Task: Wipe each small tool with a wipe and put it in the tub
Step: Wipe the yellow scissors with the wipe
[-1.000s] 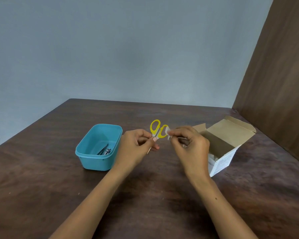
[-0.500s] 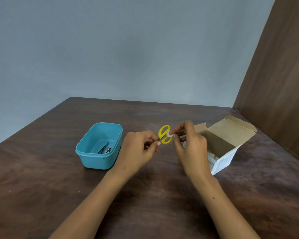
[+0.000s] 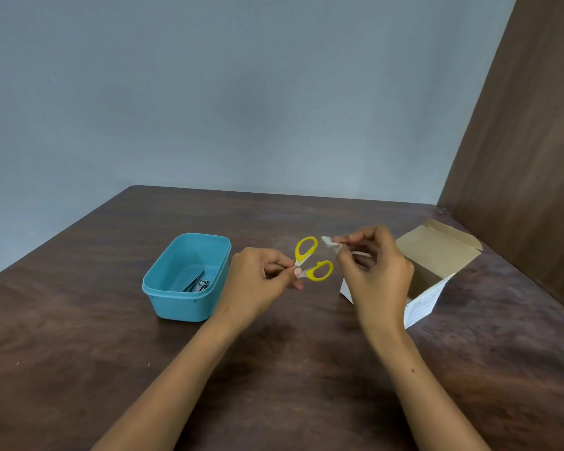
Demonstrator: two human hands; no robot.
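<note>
Our left hand (image 3: pixel 258 281) fingers pinch yellow scissors (image 3: pixel 313 258) blades; right hand (image 3: pixel 375 271) fingertips clamp wipe (image 3: pixel 330 242); tub (image 3: pixel 163 288) toward desk's (image 3: pixel 79 320) left edge.

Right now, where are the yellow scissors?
In the head view, the scissors are in the air mid-table, held by the left hand, between the tub and the box.

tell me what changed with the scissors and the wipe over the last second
The right hand drew the wipe off the scissors, opening a gap; the yellow handles now stand spread. The left hand kept pinching the blade end. Tub and box stayed put.
</note>
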